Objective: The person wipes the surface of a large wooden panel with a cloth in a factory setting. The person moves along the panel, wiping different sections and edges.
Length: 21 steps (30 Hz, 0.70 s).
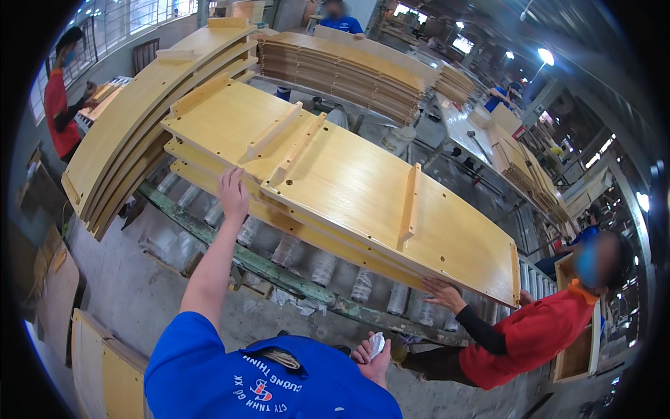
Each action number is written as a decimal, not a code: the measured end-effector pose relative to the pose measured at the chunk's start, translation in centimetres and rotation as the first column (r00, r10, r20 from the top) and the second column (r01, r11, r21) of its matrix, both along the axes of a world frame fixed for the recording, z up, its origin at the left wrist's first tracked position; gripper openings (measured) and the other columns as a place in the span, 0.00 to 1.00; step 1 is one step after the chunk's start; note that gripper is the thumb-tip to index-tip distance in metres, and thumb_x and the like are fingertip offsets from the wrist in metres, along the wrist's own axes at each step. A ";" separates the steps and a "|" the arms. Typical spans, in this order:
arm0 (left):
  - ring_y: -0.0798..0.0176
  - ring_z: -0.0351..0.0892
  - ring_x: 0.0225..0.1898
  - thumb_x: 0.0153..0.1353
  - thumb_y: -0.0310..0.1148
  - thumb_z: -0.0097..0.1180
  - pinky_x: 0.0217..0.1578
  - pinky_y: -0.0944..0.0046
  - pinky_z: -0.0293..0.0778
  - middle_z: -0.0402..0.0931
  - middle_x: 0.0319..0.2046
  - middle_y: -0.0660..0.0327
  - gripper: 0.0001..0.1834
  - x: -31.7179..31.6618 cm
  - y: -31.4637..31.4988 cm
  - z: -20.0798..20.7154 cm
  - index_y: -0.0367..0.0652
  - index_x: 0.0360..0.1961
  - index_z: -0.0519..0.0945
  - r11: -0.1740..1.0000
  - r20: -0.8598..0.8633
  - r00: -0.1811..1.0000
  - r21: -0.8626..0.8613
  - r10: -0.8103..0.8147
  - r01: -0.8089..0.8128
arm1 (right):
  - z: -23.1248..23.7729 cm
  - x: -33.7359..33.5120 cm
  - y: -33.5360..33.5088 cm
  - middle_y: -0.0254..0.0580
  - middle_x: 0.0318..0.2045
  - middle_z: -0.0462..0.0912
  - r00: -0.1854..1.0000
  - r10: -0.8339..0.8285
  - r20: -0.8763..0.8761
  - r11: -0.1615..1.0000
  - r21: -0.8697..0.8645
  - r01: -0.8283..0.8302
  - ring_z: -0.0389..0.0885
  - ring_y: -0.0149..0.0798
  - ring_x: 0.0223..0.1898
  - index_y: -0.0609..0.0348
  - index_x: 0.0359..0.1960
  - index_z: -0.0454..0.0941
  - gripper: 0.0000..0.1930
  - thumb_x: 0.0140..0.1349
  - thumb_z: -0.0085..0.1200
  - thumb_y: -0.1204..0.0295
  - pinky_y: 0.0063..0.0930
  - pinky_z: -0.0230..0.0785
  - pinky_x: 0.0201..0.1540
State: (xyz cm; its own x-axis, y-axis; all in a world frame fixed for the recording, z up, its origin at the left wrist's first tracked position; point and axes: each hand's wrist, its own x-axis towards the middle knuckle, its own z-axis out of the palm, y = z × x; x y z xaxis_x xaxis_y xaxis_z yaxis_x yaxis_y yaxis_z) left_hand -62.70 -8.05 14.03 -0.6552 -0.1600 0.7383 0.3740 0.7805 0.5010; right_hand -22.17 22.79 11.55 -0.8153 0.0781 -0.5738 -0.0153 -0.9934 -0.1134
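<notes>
My left hand (234, 195) reaches out to the near edge of a stack of yellow wooden panels, its fingers stretched out and resting against the edge. The top panel (363, 185) is glossy, with small dark holes and narrow wooden cross strips (410, 202) standing up from it. Close to my body, my right hand (373, 359) is closed around a small crumpled white cloth (377, 344). At the right end of the stack, a person in red (551, 321) has a hand (444, 295) against the panel's near edge.
A roller conveyor (286, 248) with a green frame runs beneath the stack. Curved panels (153, 98) are piled at the left, and a long stack of boards (342, 70) stands behind. Another person in red (59, 105) stands far left. Boards (105, 363) lean at lower left.
</notes>
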 end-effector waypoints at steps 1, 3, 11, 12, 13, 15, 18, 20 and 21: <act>0.52 0.61 0.56 0.56 0.28 0.45 0.55 0.50 0.54 0.66 0.52 0.58 0.17 -1.0 -0.2 0.2 0.46 0.49 0.70 0.999 0.006 1.000 -0.043 -0.031 0.031 | 0.0 0.1 0.0 0.33 0.12 0.58 1.000 -0.012 -0.003 1.000 -0.006 0.012 0.50 0.28 0.10 0.57 0.38 0.72 0.32 0.61 0.27 0.40 0.24 0.43 0.15; 0.53 0.59 0.58 0.58 0.32 0.44 0.56 0.47 0.53 0.64 0.54 0.59 0.17 -2.8 -1.3 0.9 0.47 0.50 0.70 0.977 0.134 0.990 -0.201 -0.045 0.072 | 0.2 0.1 -0.1 0.33 0.12 0.58 1.000 -0.016 -0.017 1.000 -0.011 0.016 0.50 0.28 0.10 0.57 0.38 0.72 0.32 0.61 0.27 0.40 0.24 0.43 0.15; 0.57 0.40 0.67 0.64 0.44 0.36 0.59 0.37 0.45 0.48 0.64 0.63 0.23 -3.6 0.5 0.3 0.56 0.60 0.61 0.899 0.508 0.855 -0.416 0.105 0.136 | -0.1 1.9 0.4 0.34 0.13 0.59 0.995 -0.083 -0.057 0.997 -0.001 0.083 0.51 0.29 0.11 0.58 0.40 0.72 0.31 0.62 0.27 0.42 0.23 0.45 0.16; 0.57 0.38 0.67 0.64 0.45 0.35 0.60 0.38 0.45 0.46 0.65 0.64 0.23 -3.3 0.4 0.4 0.56 0.61 0.60 0.898 0.527 0.841 -0.420 0.123 0.132 | -0.2 1.9 0.4 0.34 0.13 0.59 0.995 -0.077 -0.064 0.997 -0.005 0.077 0.51 0.29 0.11 0.58 0.40 0.72 0.31 0.62 0.27 0.42 0.23 0.45 0.16; 0.57 0.37 0.68 0.65 0.45 0.34 0.60 0.38 0.45 0.45 0.65 0.64 0.23 -3.2 0.5 0.6 0.56 0.61 0.59 0.897 0.535 0.836 -0.419 0.119 0.140 | -0.2 1.9 0.4 0.34 0.13 0.59 0.995 -0.070 -0.070 0.998 -0.009 0.070 0.51 0.29 0.11 0.58 0.40 0.72 0.31 0.62 0.27 0.42 0.23 0.45 0.16; 0.58 0.35 0.68 0.65 0.47 0.33 0.60 0.38 0.44 0.43 0.66 0.65 0.24 -3.2 0.5 0.9 0.57 0.62 0.58 0.896 0.550 0.826 -0.419 0.122 0.147 | -0.3 1.6 0.4 0.34 0.14 0.58 0.995 -0.072 -0.071 0.997 -0.027 0.071 0.52 0.29 0.11 0.59 0.40 0.72 0.31 0.62 0.28 0.42 0.23 0.46 0.16; 0.58 0.34 0.68 0.65 0.47 0.32 0.59 0.38 0.46 0.42 0.66 0.66 0.24 -3.0 0.7 0.7 0.57 0.62 0.57 0.896 0.530 0.843 -0.414 0.097 0.157 | -0.4 1.4 0.5 0.34 0.14 0.58 0.995 -0.065 -0.078 0.998 -0.027 0.063 0.52 0.29 0.12 0.58 0.40 0.72 0.31 0.62 0.28 0.42 0.23 0.46 0.17; 0.56 0.34 0.68 0.65 0.47 0.33 0.59 0.38 0.47 0.42 0.66 0.64 0.25 -3.2 1.3 0.5 0.56 0.62 0.57 0.912 0.557 0.828 -0.366 0.054 0.187 | -0.4 1.3 0.6 0.34 0.14 0.58 0.994 -0.071 -0.079 0.997 -0.027 0.069 0.51 0.29 0.11 0.58 0.40 0.72 0.31 0.62 0.28 0.42 0.23 0.45 0.17; 0.55 0.34 0.68 0.65 0.47 0.33 0.59 0.38 0.47 0.42 0.66 0.64 0.25 -3.2 1.0 0.2 0.55 0.62 0.57 0.921 0.574 0.818 -0.339 0.041 0.192 | -0.2 1.1 0.5 0.33 0.14 0.58 0.995 -0.064 -0.075 0.998 -0.031 0.061 0.51 0.29 0.11 0.58 0.40 0.72 0.31 0.62 0.28 0.42 0.23 0.45 0.16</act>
State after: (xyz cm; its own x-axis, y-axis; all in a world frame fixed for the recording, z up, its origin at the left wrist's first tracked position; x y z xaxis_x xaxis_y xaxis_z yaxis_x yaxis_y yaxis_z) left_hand -65.86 -7.02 14.24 -0.9670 0.1121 0.2289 0.1841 0.9282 0.3234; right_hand -21.03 23.27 11.32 -0.8504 0.1144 -0.5136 -0.0849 -0.9931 -0.0808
